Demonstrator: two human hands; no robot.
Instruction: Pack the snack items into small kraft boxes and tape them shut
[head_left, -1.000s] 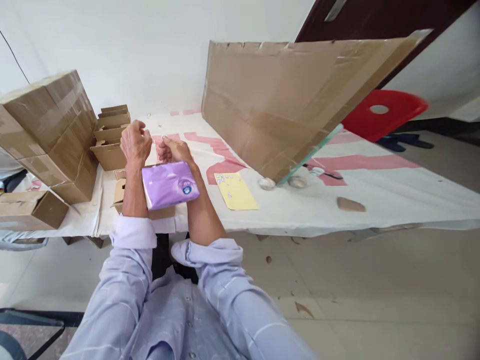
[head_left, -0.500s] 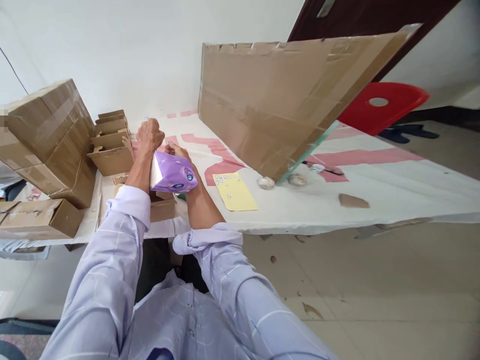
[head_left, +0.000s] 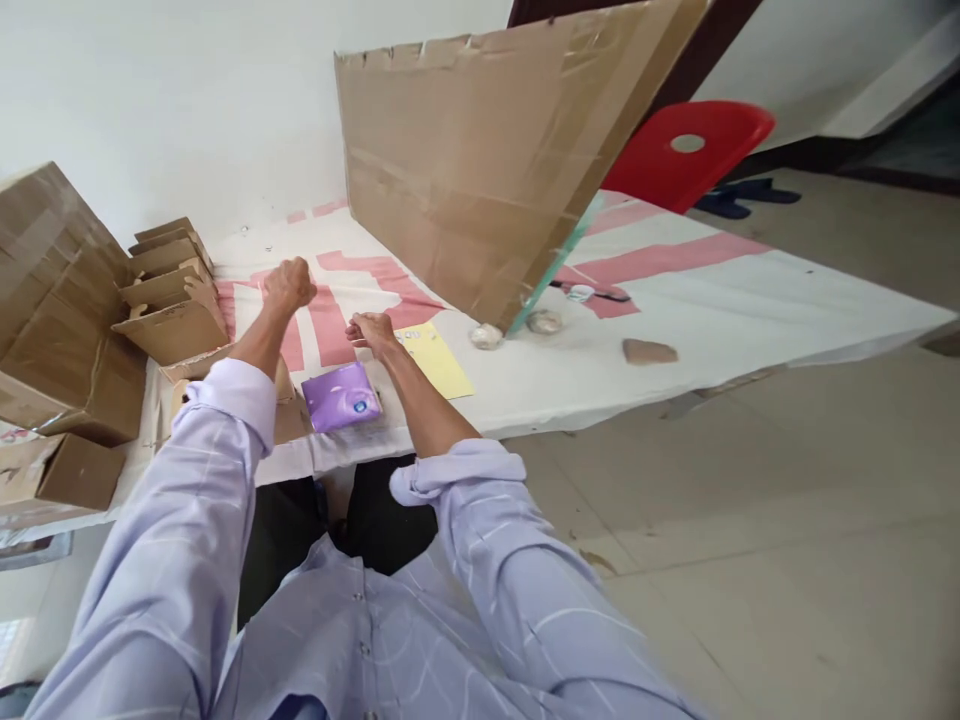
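Note:
My left hand (head_left: 289, 285) is closed in a fist above the red-and-white table cover; whatever it may hold is hidden. My right hand (head_left: 373, 330) hovers by the yellow sheet (head_left: 442, 368), its fingers curled together, and I cannot make out anything in them. Small clear bits, too small to name, sit on that sheet's upper part. Between my forearms, close to the front edge, a purple tissue pack (head_left: 341, 398) lies on the table, with neither hand on it. An open cardboard box (head_left: 289, 420) is partly hidden behind my left forearm.
Several open cardboard boxes (head_left: 176, 325) stand in a row at left, beside large taped cartons (head_left: 67, 300). A big cardboard panel (head_left: 480, 160) leans upright across the table (head_left: 735, 310). Two tape rolls (head_left: 487, 337) lie at its foot. Behind is a red chair (head_left: 690, 150).
The purple tissue pack has dropped from between my wrists to the table. My hands have moved apart, the right one toward the yellow sheet. The view has swung to the right.

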